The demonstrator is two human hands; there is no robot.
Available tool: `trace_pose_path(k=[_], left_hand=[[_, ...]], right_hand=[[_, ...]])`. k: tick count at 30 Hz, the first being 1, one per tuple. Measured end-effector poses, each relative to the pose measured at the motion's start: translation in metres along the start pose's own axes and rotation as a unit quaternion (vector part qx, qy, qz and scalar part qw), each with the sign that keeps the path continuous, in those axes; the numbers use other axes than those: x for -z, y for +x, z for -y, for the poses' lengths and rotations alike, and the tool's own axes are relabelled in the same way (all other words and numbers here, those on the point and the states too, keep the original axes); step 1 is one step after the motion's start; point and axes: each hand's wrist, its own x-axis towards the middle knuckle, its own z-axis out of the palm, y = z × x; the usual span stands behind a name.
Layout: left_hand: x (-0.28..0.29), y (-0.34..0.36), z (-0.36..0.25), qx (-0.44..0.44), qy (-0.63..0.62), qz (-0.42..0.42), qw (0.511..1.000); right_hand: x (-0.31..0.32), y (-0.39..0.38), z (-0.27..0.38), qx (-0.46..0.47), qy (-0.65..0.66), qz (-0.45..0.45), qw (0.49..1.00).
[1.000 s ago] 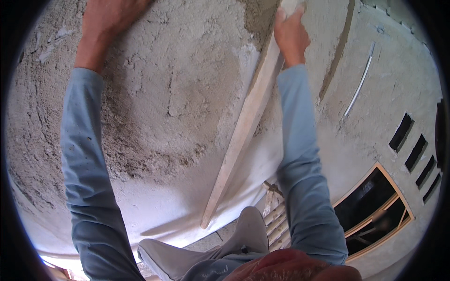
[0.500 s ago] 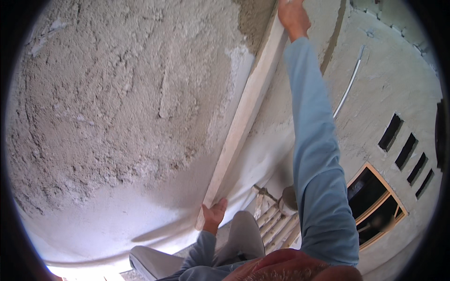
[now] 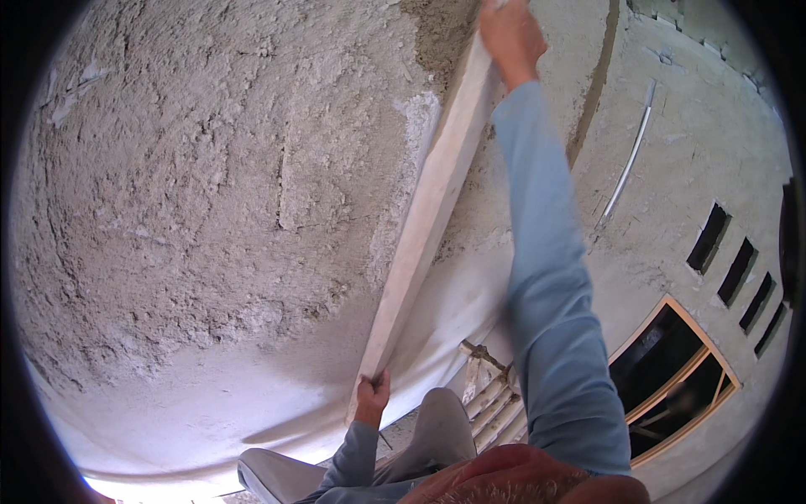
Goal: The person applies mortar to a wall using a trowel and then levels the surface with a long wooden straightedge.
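Note:
A long pale wooden straightedge [image 3: 428, 214] slants against the rough grey plastered wall [image 3: 201, 185], from the top centre down to the lower middle. High up, my right hand [image 3: 514, 42] grips the upper part of its edge, with the arm stretched out; the fingertips are partly cut off by the top of the picture. Near the lower end, my left hand [image 3: 372, 398] is closed round the wood, thumb up along its side. A patch of darker, damp-looking mortar [image 3: 445, 38] borders the straightedge at the top left.
Below the rough mortar hangs a pale smooth sheet-like surface [image 3: 210, 395]. Wooden slats [image 3: 497, 407] stand beyond my knees. On the right wall are a wood-framed window opening [image 3: 676, 378], several dark slots [image 3: 735, 270] and a light conduit [image 3: 631, 155].
The straightedge and my right hand have shifted left across the wall. My left hand has moved slightly left and down, its fingers now closer round the wood.

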Motion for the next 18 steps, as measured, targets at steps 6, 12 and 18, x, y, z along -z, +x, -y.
trace_pose_path(k=[6, 12, 18], left_hand=[[-0.044, -0.072, 0.06, -0.214, 0.552, 0.112, 0.798], [0.032, -0.005, 0.008, -0.335, 0.672, 0.093, 0.654], [0.003, 0.021, 0.024, -0.418, 0.775, 0.121, 0.458]], right_hand=[[-0.009, 0.069, -0.065, 0.01, -0.047, -0.027, 0.998], [-0.011, -0.028, -0.031, 0.019, 0.046, -0.016, 0.999], [-0.008, 0.041, -0.026, -0.006, 0.03, -0.001, 1.0]])
